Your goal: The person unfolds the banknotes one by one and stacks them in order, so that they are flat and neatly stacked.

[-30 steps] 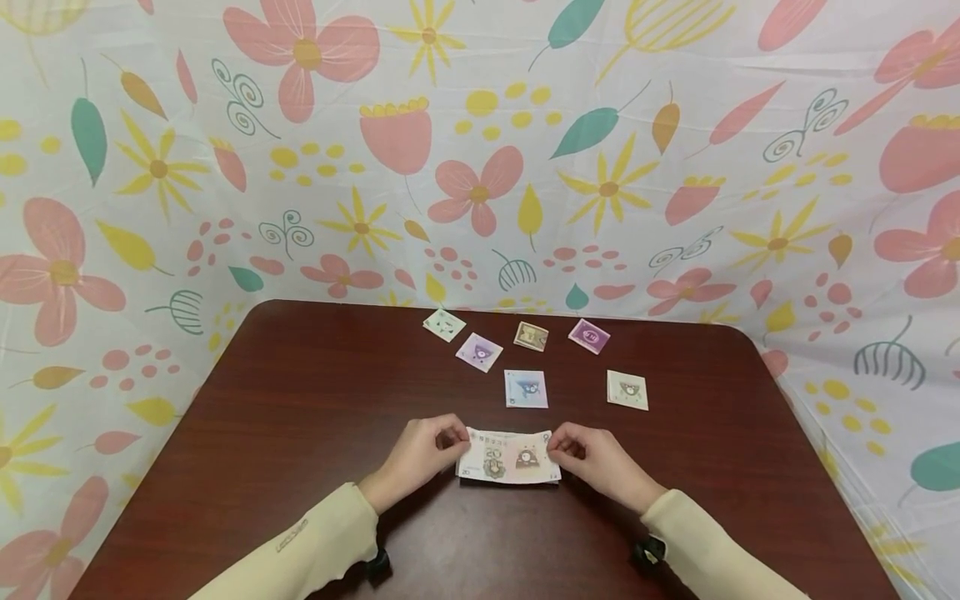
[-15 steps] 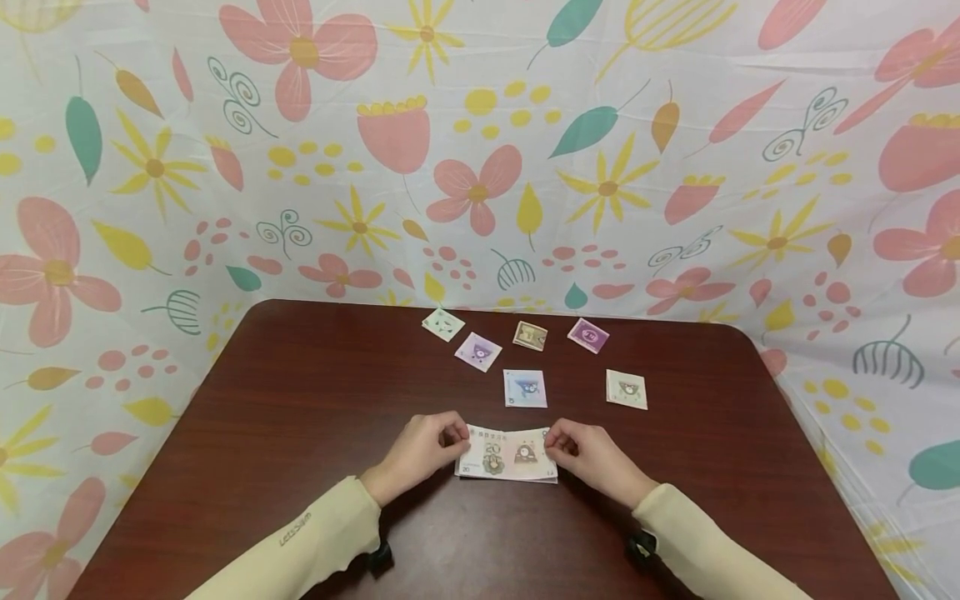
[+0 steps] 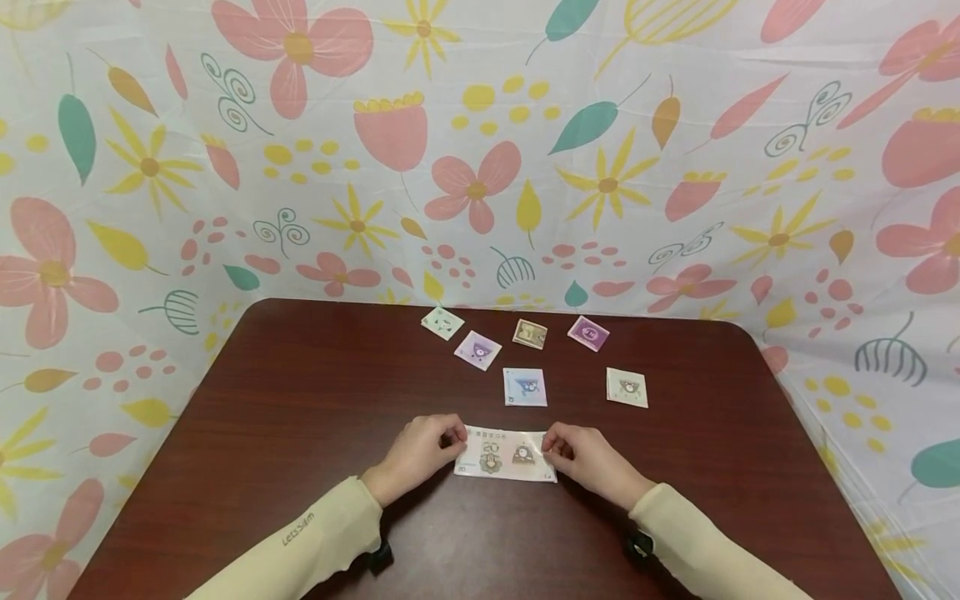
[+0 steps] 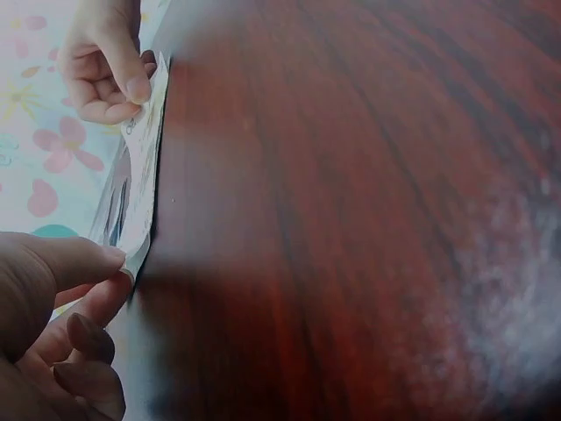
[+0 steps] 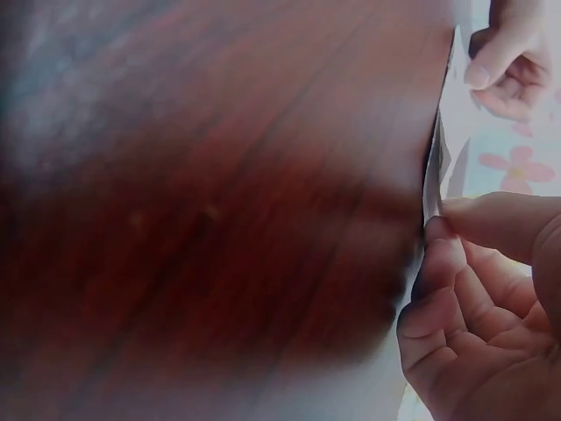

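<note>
Both hands hold a pale banknote (image 3: 506, 454) printed with 20, low over the near middle of the table, its long side running left to right. Thumb and fingers of my left hand (image 3: 416, 450) pinch its left end. At the other end, the right hand (image 3: 596, 458) pinches the upper right corner area. In the left wrist view the banknote (image 4: 145, 175) appears nearly edge-on, with separate paper layers showing. From the right wrist, the paper's edge (image 5: 436, 167) shows between thumb and fingertips. How many notes are stacked cannot be told.
Beyond the hands lie folded notes: blue (image 3: 525, 387), pale green-grey (image 3: 627, 388), lilac (image 3: 477, 351), mint green (image 3: 442, 323), brown (image 3: 530, 334) and purple (image 3: 588, 333). The dark wooden table (image 3: 337, 375) meets a flowered cloth (image 3: 480, 108) at its back edge.
The held banknote has come down a little, and the layer visible below its lower edge no longer shows. My right hand has shifted slightly left; both hands keep their pinch.
</note>
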The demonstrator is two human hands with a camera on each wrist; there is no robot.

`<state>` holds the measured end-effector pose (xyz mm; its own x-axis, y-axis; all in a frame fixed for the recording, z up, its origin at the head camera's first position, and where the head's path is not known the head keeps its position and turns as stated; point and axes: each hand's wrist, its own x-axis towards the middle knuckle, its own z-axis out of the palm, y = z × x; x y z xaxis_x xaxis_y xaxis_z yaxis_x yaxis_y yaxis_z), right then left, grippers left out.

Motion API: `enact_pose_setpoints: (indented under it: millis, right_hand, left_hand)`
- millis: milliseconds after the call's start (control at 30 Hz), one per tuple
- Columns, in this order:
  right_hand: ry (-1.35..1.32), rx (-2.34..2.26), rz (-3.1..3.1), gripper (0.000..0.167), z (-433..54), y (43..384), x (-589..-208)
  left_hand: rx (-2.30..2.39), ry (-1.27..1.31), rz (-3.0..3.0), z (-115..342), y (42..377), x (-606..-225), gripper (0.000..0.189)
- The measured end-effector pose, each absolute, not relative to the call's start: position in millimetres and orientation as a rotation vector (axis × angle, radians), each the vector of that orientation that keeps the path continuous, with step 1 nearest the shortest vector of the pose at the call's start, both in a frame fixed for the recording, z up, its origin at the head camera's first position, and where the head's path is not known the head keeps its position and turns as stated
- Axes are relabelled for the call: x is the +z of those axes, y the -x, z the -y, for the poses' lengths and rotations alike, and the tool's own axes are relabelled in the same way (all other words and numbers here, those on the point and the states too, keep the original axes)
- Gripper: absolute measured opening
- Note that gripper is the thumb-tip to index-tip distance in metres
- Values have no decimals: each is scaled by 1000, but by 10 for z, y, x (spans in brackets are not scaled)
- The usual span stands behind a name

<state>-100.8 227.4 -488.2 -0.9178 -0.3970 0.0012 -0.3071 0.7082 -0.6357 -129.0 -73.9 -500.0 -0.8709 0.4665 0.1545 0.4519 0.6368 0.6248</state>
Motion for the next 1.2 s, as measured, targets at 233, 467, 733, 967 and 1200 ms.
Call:
enact_pose_setpoints:
  millis: [233, 467, 733, 967, 1200]
  right_hand:
    - [618, -970, -2803, 12, -2247, 1012, -4906]
    - [677, -883, -2841, 12, -2224, 1010, -4880]
    - [753, -865, -2811, 14, -2248, 1148, -4813]
    - [639, -883, -2819, 5, -2277, 1477, -4785]
    - [501, -885, -2897, 12, -2305, 1865, -4873]
  left_hand:
    - [997, -799, -2824, 740, 1292, -5023, 11]
    - [902, -820, -2841, 744, 1286, -4989, 10]
    - [868, -822, -2824, 775, 1277, -4981, 13]
    - [854, -842, -2825, 787, 1287, -4992, 13]
    - [869, -859, -2806, 800, 1283, -4992, 12]
